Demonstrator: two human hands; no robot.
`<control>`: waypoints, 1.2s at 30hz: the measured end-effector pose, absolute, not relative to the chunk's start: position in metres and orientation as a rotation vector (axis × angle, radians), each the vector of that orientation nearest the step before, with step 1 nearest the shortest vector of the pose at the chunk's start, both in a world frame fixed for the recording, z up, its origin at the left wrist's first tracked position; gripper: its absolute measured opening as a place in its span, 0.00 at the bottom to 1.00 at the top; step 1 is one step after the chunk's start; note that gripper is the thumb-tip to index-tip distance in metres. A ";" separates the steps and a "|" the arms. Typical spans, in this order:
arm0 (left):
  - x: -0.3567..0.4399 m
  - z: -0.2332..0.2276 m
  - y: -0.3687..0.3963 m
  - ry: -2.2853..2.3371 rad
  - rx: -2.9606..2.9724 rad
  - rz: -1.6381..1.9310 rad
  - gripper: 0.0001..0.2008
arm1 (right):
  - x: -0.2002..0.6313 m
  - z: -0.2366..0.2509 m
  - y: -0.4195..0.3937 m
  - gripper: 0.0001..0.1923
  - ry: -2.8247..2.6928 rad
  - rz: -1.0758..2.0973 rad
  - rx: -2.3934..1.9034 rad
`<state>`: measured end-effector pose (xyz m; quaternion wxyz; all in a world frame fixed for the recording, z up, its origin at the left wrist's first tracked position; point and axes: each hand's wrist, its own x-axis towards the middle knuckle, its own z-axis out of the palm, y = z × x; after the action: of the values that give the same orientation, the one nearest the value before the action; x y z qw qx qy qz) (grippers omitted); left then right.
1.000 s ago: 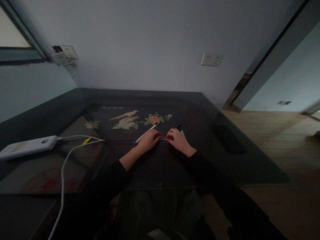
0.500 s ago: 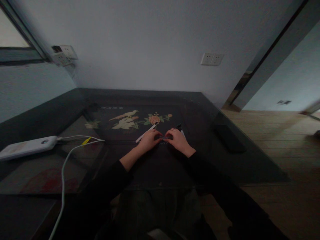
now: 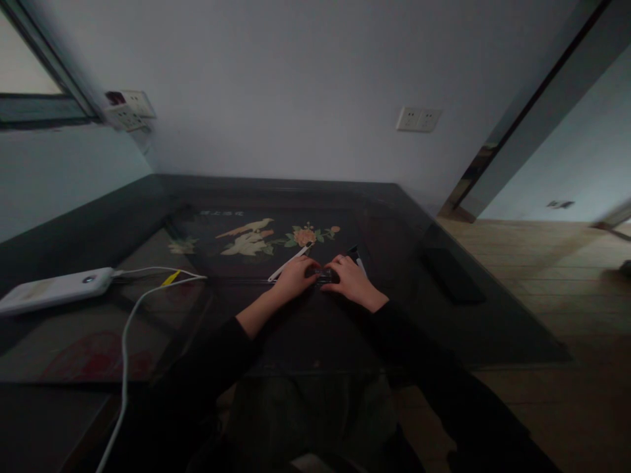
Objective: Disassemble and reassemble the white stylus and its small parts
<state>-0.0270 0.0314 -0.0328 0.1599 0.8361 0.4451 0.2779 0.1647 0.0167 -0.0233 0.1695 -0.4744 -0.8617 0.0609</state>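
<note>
Together, the left hand (image 3: 294, 278) and the right hand (image 3: 351, 281) lay on the dark glass-topped bench (image 3: 444, 328), fingertips meeting over a small dark object (image 3: 323, 274) between them. Both hands were curled with fingers bent onto that object, though it was too dim and small to tell what it was or how firmly either hand gripped it. A white pen-like stick (image 3: 288, 262) lay slanted just beyond the left hand, and another dark-tipped pen (image 3: 357, 255) showed just past the right hand. Far to the left, a white power bank (image 3: 52, 290) rested on the bench with a white cable (image 3: 129, 315) trailing toward the near edge.
</note>
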 end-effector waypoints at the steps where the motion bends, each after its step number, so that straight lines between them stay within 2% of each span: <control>1: -0.027 -0.033 0.031 1.264 2.369 0.806 0.10 | 0.165 -0.023 0.017 0.25 -2.444 0.174 -1.345; 7: -0.023 -0.026 0.028 1.305 2.009 0.979 0.14 | 0.166 -0.015 0.016 0.21 -2.367 0.173 -1.292; 15: -0.014 -0.024 0.024 1.060 1.440 0.926 0.15 | 0.160 -0.007 0.011 0.25 -2.383 -0.055 -1.256; 36: -0.013 -0.017 0.017 1.111 1.416 0.965 0.11 | 0.157 -0.002 0.004 0.23 -2.386 -0.047 -1.244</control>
<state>-0.0130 0.0171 -0.0173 0.5222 0.5914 0.4640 0.4028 0.1566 0.0041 -0.0019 0.2231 -0.4507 -0.8642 -0.0170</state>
